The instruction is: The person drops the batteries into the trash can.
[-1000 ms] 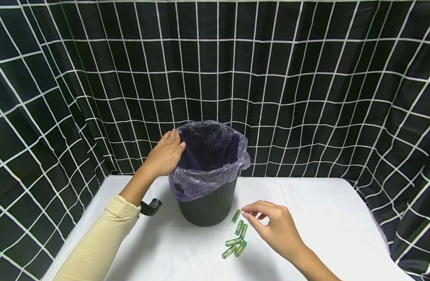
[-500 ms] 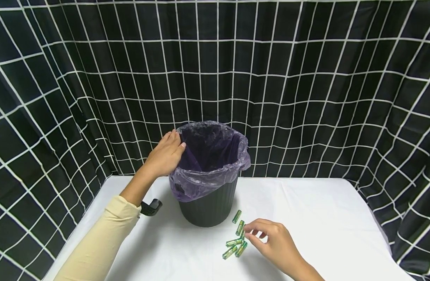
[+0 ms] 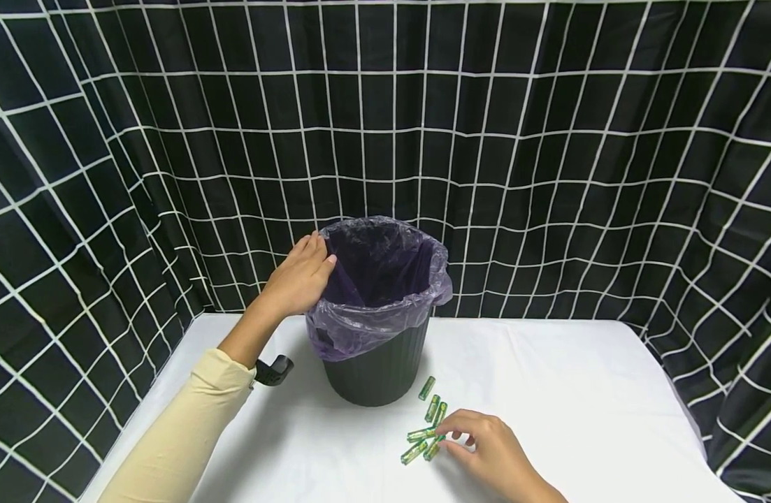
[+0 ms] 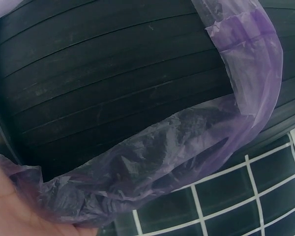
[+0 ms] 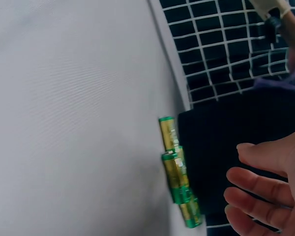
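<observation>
Several green-and-gold batteries (image 3: 432, 409) lie loosely grouped on the white cloth, right of the trash bin's base. My right hand (image 3: 486, 450) is at the right side of this group, its fingertips over the nearest batteries. In the right wrist view its bent fingers (image 5: 258, 189) and thumb stand apart with nothing between them; the batteries (image 5: 174, 172) lie to their left. A dark ribbed trash bin (image 3: 375, 377) stands upright with a purple bag (image 3: 372, 325) folded over its rim. My left hand (image 3: 297, 279) rests on the bin's left rim, fingers extended, palm against the bag.
A white cloth (image 3: 549, 391) covers the table. Behind it and at both sides hang black curtains (image 3: 486, 140) with a white grid. The bin takes up the table's back middle. A black wrist strap (image 3: 273, 370) sticks out from my left forearm.
My right hand has moved toward me, from beside the farthest battery to the nearer ones. The left hand stays on the bin's rim, and the batteries keep their places.
</observation>
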Motion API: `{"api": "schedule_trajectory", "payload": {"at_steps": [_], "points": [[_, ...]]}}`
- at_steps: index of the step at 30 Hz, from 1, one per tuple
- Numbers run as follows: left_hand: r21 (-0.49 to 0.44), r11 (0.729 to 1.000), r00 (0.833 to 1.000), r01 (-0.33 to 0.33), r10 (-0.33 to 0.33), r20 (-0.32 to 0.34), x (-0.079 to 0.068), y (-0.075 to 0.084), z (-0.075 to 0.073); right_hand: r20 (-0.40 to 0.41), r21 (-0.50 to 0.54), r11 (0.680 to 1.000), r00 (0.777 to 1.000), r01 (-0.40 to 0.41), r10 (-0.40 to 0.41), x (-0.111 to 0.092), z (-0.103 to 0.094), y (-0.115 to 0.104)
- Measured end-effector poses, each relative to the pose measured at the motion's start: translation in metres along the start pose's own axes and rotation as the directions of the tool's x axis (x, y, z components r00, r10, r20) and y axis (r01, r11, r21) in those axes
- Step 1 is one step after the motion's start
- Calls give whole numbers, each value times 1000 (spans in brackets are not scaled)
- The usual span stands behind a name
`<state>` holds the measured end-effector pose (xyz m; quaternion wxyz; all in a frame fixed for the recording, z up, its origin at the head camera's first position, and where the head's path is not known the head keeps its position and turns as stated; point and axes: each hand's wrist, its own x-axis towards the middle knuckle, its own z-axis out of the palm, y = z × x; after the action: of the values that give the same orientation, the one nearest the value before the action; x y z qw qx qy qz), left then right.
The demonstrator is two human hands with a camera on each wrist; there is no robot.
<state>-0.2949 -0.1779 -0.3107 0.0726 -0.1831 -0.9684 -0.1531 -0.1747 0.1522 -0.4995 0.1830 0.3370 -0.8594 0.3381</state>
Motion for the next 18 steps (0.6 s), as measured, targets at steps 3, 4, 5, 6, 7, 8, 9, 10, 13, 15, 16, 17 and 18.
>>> {"api": "schedule_trajectory", "payload": {"at_steps": [3,4,5,6,7,8,9,10,13,15,16,17,18], "points": [[5,1000,1000,-7,7,-1,1,-1,0,63,1,997,995,-72,71,-3,3,1],[9,1000,1000,-10,10,-1,1,-1,0,83,-1,995,992,-98,98,-3,4,2],[14,1000,1000,-14,14,-2,2,-1,0,101,-5,993,988,-121,121,-4,5,3],[21,1000,1000,-17,17,-1,2,-2,0,118,-10,990,983,-143,144,-4,6,4],[27,999,1000,-20,21,-1,2,-2,1,132,-16,987,978,-161,161,-5,7,4],[33,999,1000,-24,24,-2,3,-2,1,141,-27,985,974,-173,175,-5,9,5],[40,999,1000,-28,28,-1,3,-2,1,147,-38,983,971,-182,186,-5,10,6],[47,998,999,-32,32,-2,3,-2,1,152,-53,980,969,-191,197,-5,11,6],[55,998,999,-32,32,-4,3,-2,2,160,-92,975,964,-200,213,-5,14,7],[55,998,1000,-27,27,-3,3,-2,2,163,-108,974,963,-198,214,-5,16,7],[57,998,1000,-26,26,-4,3,-2,2,166,-115,973,962,-198,215,-5,17,7],[58,998,1000,-26,26,-5,2,-2,2,167,-118,974,963,-195,213,-5,17,7],[60,998,1000,-25,25,-5,2,-2,2,171,-120,973,961,-197,216,-4,18,6]]}}
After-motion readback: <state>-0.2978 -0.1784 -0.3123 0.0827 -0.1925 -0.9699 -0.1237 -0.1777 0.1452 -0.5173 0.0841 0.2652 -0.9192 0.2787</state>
